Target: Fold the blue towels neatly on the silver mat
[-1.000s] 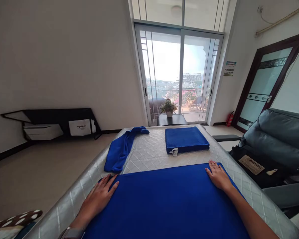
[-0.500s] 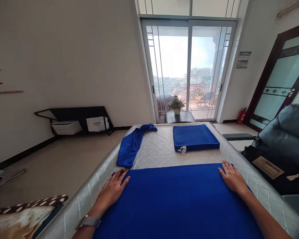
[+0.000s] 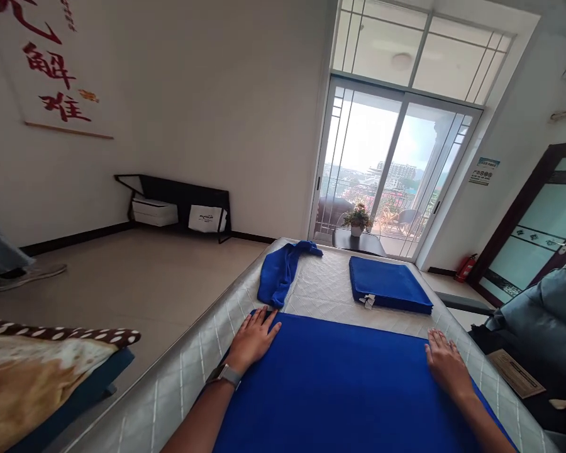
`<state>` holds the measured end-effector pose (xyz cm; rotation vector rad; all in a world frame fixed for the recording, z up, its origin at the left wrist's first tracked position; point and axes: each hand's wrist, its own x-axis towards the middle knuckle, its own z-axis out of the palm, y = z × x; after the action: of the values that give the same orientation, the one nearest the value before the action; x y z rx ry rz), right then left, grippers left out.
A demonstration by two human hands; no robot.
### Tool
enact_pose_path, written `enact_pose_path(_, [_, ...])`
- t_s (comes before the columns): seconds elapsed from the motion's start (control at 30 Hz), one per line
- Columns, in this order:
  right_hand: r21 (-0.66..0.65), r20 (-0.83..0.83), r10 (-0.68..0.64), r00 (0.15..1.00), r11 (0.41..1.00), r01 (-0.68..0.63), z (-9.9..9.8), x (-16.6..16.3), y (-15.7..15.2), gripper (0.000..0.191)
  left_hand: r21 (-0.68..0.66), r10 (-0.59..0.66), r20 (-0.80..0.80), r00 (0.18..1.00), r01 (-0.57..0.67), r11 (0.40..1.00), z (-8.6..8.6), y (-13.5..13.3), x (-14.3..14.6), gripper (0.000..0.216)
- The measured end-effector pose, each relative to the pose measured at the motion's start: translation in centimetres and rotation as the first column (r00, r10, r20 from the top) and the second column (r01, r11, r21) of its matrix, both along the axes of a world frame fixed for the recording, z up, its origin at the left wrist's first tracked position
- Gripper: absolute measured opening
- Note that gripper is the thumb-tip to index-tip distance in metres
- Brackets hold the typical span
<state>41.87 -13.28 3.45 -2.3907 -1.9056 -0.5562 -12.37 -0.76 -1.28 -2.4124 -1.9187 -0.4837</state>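
Note:
A wide blue cloth (image 3: 339, 384) lies flat and smooth on the white quilted mattress (image 3: 316, 281) in front of me. My left hand (image 3: 253, 340) rests palm down on its far left corner, fingers spread. On its far right corner my right hand (image 3: 448, 362) also lies flat, fingers stretched out. Beyond the left hand sits a crumpled blue cloth (image 3: 278, 274), close to the fingertips. Farther back on the right is a neat stack of folded blue cloths (image 3: 389, 283), with white tags at its front edge.
A dark armchair (image 3: 551, 321) holding a cardboard piece (image 3: 516, 373) stands right of the mattress. At left are a patterned blanket (image 3: 42, 371) and another person's shoe (image 3: 28, 277). A black rack (image 3: 182, 195) leans by the wall; a potted plant (image 3: 357, 218) stands near the sliding door.
The view has tilted and swung left, so the scene appears shifted right. Both hands still lie flat on the cloth's far corners, and the cloth looks unchanged.

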Motion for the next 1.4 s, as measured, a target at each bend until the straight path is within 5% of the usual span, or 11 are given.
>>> enact_pose_path(0.17, [-0.114,-0.269,0.174,0.947,0.971,-0.21,3.2,-14.8,0.3,0.071,0.033,-0.018,0.02,1.0,0.017,0.999,0.2,-0.3,0.0,0.057])
enact_pose_path(0.33, [-0.108,-0.49,0.441,0.752,0.825,-0.554,3.0,-30.2,0.2,0.07,0.039,-0.011,0.011,1.0,0.01,0.999,0.3,-0.4,0.0,0.057])
enact_pose_path(0.5, [-0.083,-0.577,0.445,0.685,0.802,-0.592,0.8,-36.0,0.7,0.069,0.056,-0.027,-0.012,1.0,0.027,0.998,0.2,-0.4,-0.1,0.057])
enact_pose_path(0.77, [-0.187,-0.542,0.327,0.774,0.851,-0.491,1.0,-28.9,-0.8,0.075,0.03,-0.023,-0.085,0.996,0.026,0.999,-0.6,0.1,-0.4,0.057])
enact_pose_path(1.07, [-0.263,-0.454,0.098,0.886,0.935,-0.238,1.0,-12.9,-4.8,0.079,0.077,-0.061,-0.153,0.986,0.073,0.994,-1.9,0.5,-1.0,0.051])
enact_pose_path(1.27, [-0.23,-0.368,-0.069,0.927,0.973,-0.019,-0.9,-1.4,-7.0,0.079,0.056,-0.044,-0.222,0.974,0.058,0.997,-3.7,1.7,-2.2,0.052])
enact_pose_path(1.4, [-0.219,-0.315,-0.121,0.941,0.974,0.052,-2.5,2.5,-7.4,0.075,0.033,-0.041,-0.207,0.978,0.049,0.998,-3.7,2.3,-2.3,0.057])
